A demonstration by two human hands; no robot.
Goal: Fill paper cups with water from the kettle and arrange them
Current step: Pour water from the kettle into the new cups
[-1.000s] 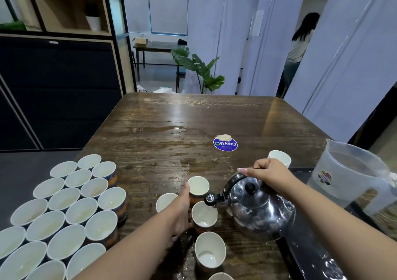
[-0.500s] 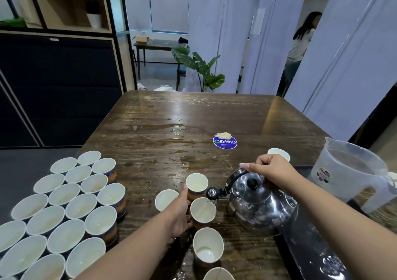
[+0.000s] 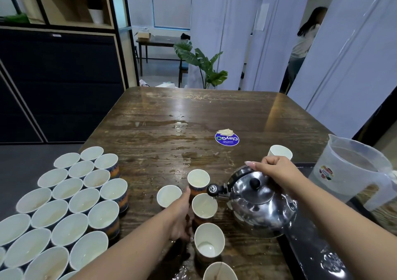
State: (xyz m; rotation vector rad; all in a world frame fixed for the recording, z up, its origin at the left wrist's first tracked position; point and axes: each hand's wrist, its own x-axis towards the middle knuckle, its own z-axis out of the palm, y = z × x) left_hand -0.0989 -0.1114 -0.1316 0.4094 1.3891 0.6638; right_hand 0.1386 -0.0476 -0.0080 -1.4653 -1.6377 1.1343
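My right hand (image 3: 277,172) grips the handle of the steel kettle (image 3: 257,202), which tilts left with its spout over a paper cup (image 3: 204,206). My left hand (image 3: 180,217) holds that cup from its left side; the fingers are hidden behind it. Close around it stand three more cups: one behind (image 3: 198,178), one to the left (image 3: 168,196) and one in front (image 3: 209,240) with a little water in it. Another cup (image 3: 219,271) sits at the bottom edge. Several filled cups (image 3: 71,204) stand packed in rows at the table's left.
A stack of paper cups (image 3: 280,152) stands behind my right hand. A clear plastic pitcher (image 3: 352,172) stands at the right beside a wet black tray (image 3: 311,254). Spilled water and a blue sticker (image 3: 226,139) lie on the wooden table (image 3: 193,112).
The kettle and both hands keep nearly the same pose over the held cup. Only the view has shifted slightly.
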